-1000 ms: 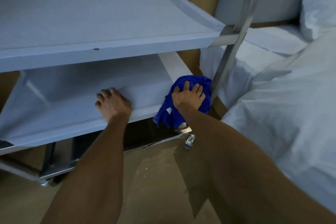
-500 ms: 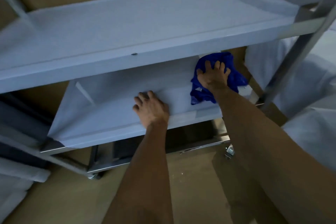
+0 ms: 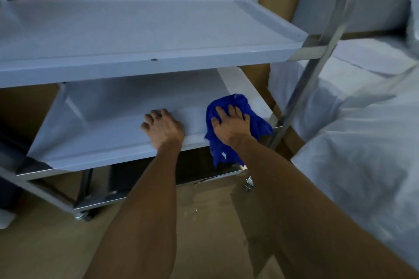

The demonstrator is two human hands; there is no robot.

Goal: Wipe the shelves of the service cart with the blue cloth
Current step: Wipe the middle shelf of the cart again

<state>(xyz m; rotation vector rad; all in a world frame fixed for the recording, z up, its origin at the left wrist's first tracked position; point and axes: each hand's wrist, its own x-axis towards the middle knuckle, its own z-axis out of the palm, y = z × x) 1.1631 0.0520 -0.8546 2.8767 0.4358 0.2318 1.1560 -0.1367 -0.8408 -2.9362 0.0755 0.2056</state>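
No text, brand, number or sign can be read anywhere. The blue cloth (image 3: pixel 235 120) carries a small white tag (image 3: pixel 224 154) on its hanging near edge, but the tag is too small and blurred to show any writing.

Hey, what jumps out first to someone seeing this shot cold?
The bright blue cloth stands out, pressed under the right hand at the right end of the cart's middle shelf, part of it hanging over the front edge. Beside it the left hand rests on the same shelf's front edge. White bedding fills the right side.
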